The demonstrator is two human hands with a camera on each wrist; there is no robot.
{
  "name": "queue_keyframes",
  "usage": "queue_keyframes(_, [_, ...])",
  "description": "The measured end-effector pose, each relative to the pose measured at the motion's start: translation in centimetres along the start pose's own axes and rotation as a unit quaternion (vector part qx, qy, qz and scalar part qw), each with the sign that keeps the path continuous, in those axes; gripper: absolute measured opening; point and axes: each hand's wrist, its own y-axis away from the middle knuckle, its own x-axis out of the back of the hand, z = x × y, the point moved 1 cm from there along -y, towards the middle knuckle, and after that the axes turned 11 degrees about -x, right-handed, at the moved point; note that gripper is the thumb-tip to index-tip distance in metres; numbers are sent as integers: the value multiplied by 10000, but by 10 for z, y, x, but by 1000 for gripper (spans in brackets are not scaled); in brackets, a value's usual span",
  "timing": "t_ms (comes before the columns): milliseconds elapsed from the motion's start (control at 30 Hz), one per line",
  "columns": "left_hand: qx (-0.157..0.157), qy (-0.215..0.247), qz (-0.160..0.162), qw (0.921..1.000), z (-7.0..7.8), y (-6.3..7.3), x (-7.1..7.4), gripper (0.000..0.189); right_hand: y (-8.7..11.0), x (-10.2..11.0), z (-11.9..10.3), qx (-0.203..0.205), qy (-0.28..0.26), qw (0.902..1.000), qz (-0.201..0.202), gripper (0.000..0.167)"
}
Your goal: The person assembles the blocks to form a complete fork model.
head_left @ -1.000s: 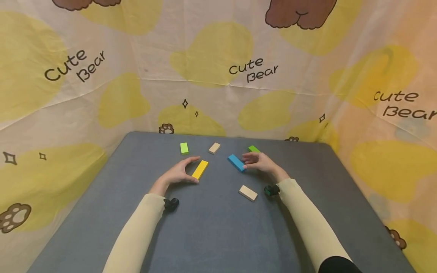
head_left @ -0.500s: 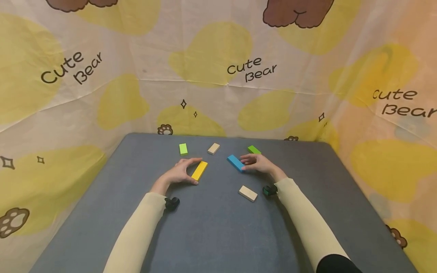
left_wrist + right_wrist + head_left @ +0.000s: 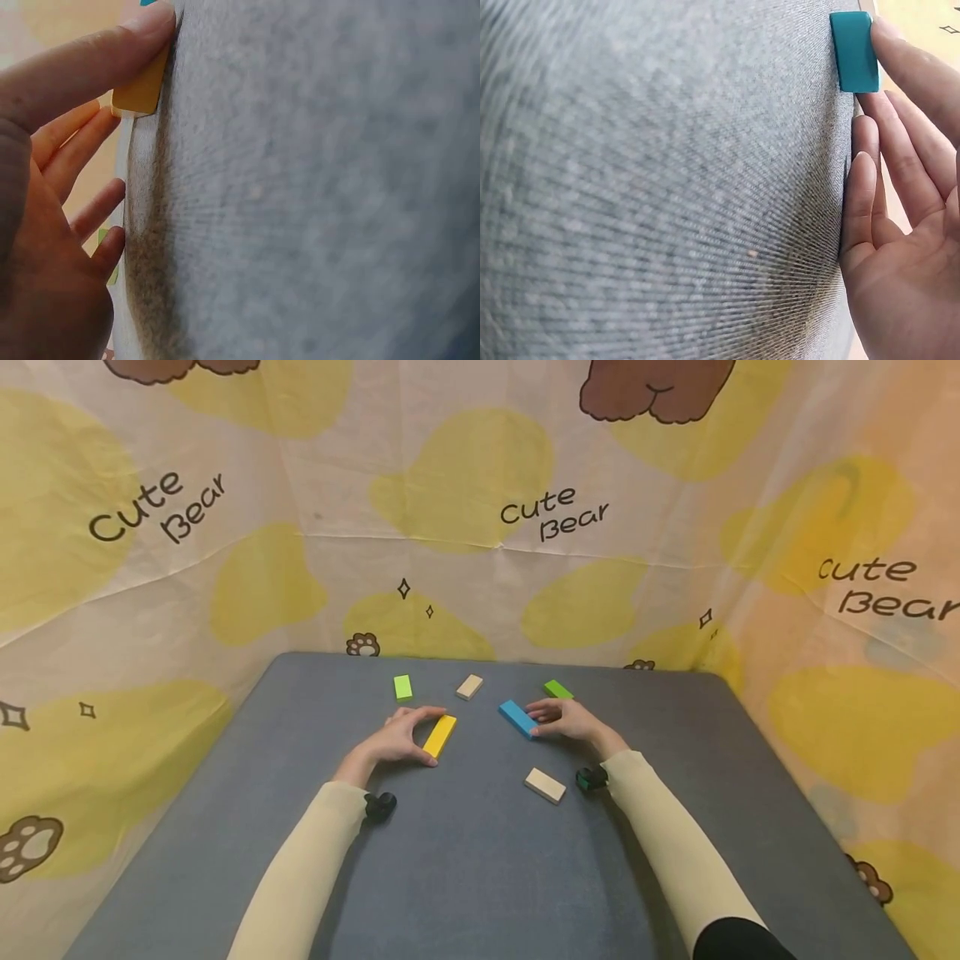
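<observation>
A yellow rectangular block (image 3: 441, 735) lies on the table, left of the middle. My left hand (image 3: 392, 740) spans it lengthwise, thumb at the near end and index finger at the far end. In the left wrist view the thumb covers part of the yellow block (image 3: 141, 91). To the right lies a blue rectangular block (image 3: 514, 716). My right hand (image 3: 573, 720) is beside its near right end, thumb right at the block and fingers extended along that side. The right wrist view shows the end of the blue block (image 3: 857, 52) against the thumb tip.
Behind the hands lie a light green block (image 3: 402, 687), a wooden block (image 3: 469, 686) and a darker green block (image 3: 557, 688), near the right fingers. Another wooden block (image 3: 544, 784) is nearer. A printed cloth (image 3: 450, 485) hangs around the grey table (image 3: 465, 877).
My right hand has shifted slightly left against the blue block. My left fingertips have drawn in slightly over the ends of the yellow block. The blocks stay in about the same places.
</observation>
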Motion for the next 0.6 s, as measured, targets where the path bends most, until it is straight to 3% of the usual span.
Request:
queue_keyframes(200, [-90, 68, 127, 9999, 2, -1, -2, 95, 0, 0, 0, -69, 50, 10000, 34, 50])
queue_keyframes(367, [-369, 193, 267, 9988, 1, -1, -1, 91, 3, -1, -6, 44, 79, 10000, 5, 49])
queue_keyframes(600, [-397, 403, 173, 9982, 0, -2, -1, 93, 3, -2, -2, -124, 119, 9998, 123, 46])
